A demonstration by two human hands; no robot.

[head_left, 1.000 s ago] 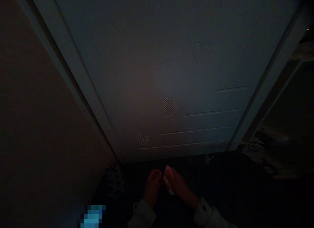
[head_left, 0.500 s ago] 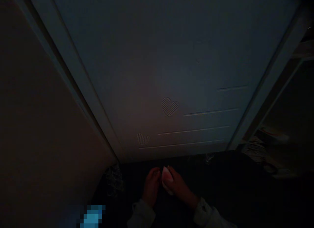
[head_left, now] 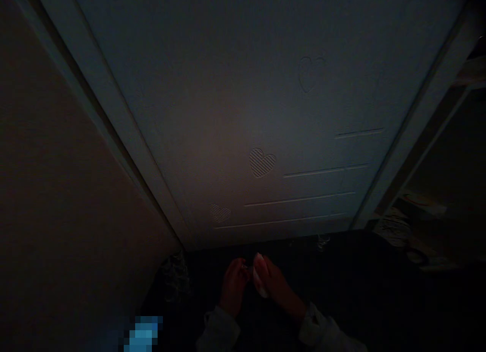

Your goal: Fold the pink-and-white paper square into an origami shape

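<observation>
Pinkish-white, the small item (head_left: 258,280) sits near six o'clock, gripped in our right hand (head_left: 279,286); our left hand (head_left: 232,289) curls just beside, its hold hard to tell; towards three o'clock, dim shelving (head_left: 473,75) and pale, indistinct objects (head_left: 423,204).

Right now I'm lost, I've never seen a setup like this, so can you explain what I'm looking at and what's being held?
There's no machine: these are a person's bare hands, seen by one head-worn camera looking forward and down. The right hand has a small pale item in its grip; it's too dark to name it. The left hand is beside it, fingers curled; whether it holds anything is unclear. Beyond stands a pale panel with heart shapes and lines.
</observation>
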